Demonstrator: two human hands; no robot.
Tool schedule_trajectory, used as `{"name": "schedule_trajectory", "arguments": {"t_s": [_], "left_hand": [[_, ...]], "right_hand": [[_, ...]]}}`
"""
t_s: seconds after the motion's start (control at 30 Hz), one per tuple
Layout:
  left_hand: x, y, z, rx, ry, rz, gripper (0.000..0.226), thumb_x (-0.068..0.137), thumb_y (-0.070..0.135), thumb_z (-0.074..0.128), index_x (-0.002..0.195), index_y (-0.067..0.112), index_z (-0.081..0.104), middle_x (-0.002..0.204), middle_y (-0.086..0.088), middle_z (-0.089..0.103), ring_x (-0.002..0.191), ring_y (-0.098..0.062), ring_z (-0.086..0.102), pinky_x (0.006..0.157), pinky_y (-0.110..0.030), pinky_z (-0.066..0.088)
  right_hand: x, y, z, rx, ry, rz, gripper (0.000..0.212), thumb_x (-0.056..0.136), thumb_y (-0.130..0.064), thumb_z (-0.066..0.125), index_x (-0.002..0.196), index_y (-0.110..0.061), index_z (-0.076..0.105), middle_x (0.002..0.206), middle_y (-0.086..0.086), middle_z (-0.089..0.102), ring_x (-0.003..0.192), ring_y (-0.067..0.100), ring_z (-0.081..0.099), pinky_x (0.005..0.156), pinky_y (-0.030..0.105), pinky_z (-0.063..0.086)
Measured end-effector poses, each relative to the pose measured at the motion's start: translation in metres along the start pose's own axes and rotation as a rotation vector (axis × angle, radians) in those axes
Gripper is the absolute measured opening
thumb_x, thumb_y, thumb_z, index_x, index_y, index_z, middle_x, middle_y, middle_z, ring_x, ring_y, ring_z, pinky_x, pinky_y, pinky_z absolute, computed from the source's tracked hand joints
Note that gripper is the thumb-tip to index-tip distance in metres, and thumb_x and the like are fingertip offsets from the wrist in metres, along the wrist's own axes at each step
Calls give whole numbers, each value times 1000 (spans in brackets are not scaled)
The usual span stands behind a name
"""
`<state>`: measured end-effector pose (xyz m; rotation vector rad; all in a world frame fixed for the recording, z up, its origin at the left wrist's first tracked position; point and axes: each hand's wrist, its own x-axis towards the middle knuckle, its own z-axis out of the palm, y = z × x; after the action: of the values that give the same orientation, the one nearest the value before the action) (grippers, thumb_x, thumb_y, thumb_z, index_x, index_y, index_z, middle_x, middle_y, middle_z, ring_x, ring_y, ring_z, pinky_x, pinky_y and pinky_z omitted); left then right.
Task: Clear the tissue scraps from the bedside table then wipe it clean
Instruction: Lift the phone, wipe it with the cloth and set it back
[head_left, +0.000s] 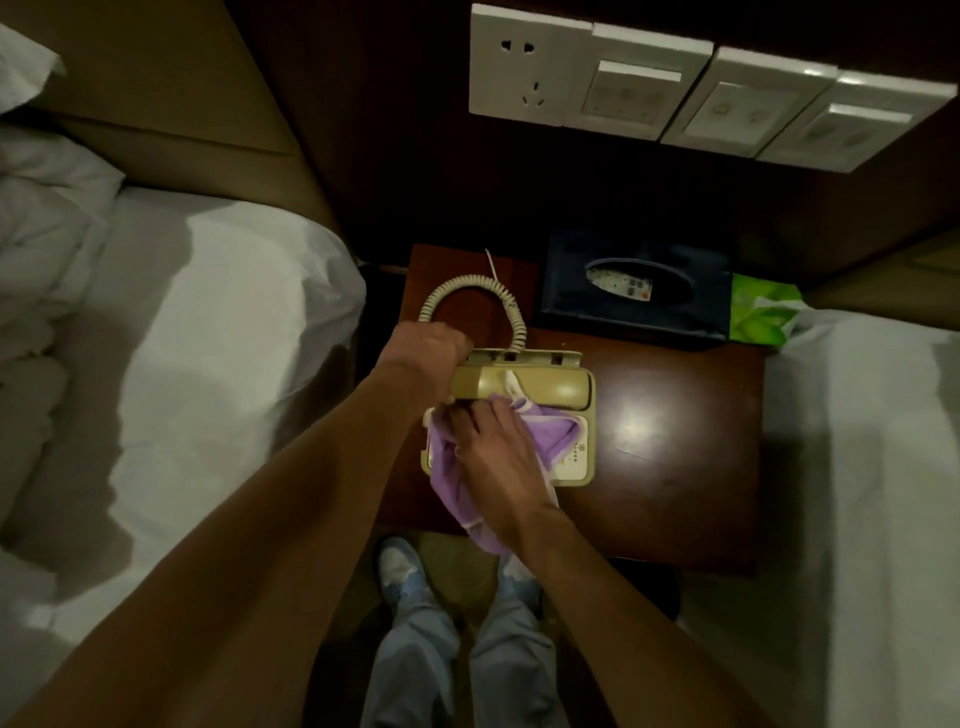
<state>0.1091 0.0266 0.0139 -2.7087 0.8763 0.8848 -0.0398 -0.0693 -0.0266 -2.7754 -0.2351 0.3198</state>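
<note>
A beige corded telephone (571, 457) sits on the dark wooden bedside table (675, 467). My left hand (426, 358) grips the left end of the handset (540, 387), which lies across the top of the phone base. My right hand (493, 452) presses a purple cloth (457, 483) onto the phone's keypad area, fingers spread over the cloth. The cloth hangs off the table's front edge. No tissue scraps show on the table top.
A dark tissue box (639, 291) holding a remote stands at the back of the table, a green tissue pack (763, 312) beside it. White beds flank the table left (208, 338) and right (872, 467). Wall sockets and switches (675, 88) sit above. My feet (400, 571) stand in front.
</note>
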Motion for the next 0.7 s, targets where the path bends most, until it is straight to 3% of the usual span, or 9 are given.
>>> {"name": "schedule_trajectory", "arguments": {"t_s": [0.07,0.2,0.33,0.53,0.63,0.7], "left_hand": [[-1,0,-1,-2,-3,5,54,85,37,80,132,24,57,133,-1,61,123,-24,57,96,-34,45],[-4,2,-2,3,-9,-8,57,87,36,79,137,24,55,134,0,60,123,-23,57,101,-35,46],[-6,4,-4,6,-12,-11,56,86,35,78,135,24,54,132,0,60,120,-22,57,99,-35,44],[-5,5,-6,25,-31,1,57,88,35,77,138,23,53,134,0,59,123,-21,56,102,-37,45],[-6,6,-5,33,-26,-1,57,88,35,77,138,22,53,133,1,60,122,-20,57,102,-36,47],[-7,7,-4,38,-17,-5,56,88,34,77,138,23,53,132,0,60,120,-20,57,100,-35,46]], "right_hand": [[-8,7,-2,-6,-58,-24,62,76,-23,68,135,-16,51,127,6,57,119,28,48,106,39,39],[-35,24,-4,34,-85,-51,56,70,-16,75,123,-14,57,116,9,62,106,29,56,90,41,52],[-55,71,-27,92,78,191,53,84,-8,70,135,-16,58,133,6,58,121,23,53,104,42,48],[-66,70,-20,158,125,375,64,77,0,74,137,-14,56,134,7,58,122,21,45,108,42,45],[-84,57,-17,123,109,263,62,68,-2,80,127,-11,61,121,9,64,113,22,52,97,44,54],[-87,69,-20,116,95,238,57,75,-4,78,129,-11,61,125,10,64,116,25,57,101,45,52]]}}
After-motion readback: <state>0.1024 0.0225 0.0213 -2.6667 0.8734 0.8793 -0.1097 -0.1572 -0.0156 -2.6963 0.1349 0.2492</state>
